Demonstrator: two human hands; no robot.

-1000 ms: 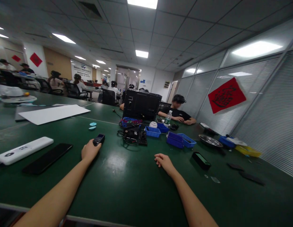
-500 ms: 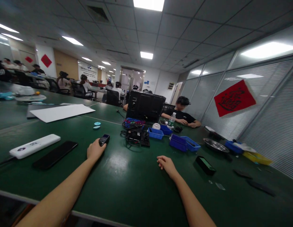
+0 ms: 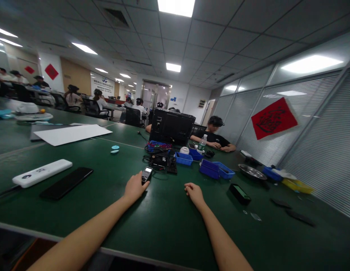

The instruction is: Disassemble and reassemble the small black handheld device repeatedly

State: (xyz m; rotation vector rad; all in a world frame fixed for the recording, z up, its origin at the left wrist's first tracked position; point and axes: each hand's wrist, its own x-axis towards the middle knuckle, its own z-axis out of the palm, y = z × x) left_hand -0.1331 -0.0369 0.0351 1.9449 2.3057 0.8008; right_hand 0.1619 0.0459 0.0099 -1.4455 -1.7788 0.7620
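Note:
My left hand (image 3: 135,187) is closed around the side of a small black handheld device (image 3: 147,174) with a lit screen on its top face. The device rests on or just above the green table (image 3: 163,226); I cannot tell which. To the right, my right hand (image 3: 194,194) lies on the table with its fingers loosely curled in, and nothing shows in them. Past the left hand sits a heap of black cables and a black adapter-like box (image 3: 158,160). A black phone-like slab (image 3: 67,183) and a white power strip-like bar (image 3: 42,173) lie off to the left.
A black monitor (image 3: 172,127) stands behind the cables. Blue bins (image 3: 184,158), a water bottle (image 3: 201,144), a metal pan (image 3: 251,171) and an open black box (image 3: 239,194) are on the right. Across the table sits a person (image 3: 216,137). White sheets (image 3: 73,133) lie left.
My left hand has slid right with the device, closer to the cables, and its screen now looks bright. The right hand keeps its curled pose; the view has shifted slightly.

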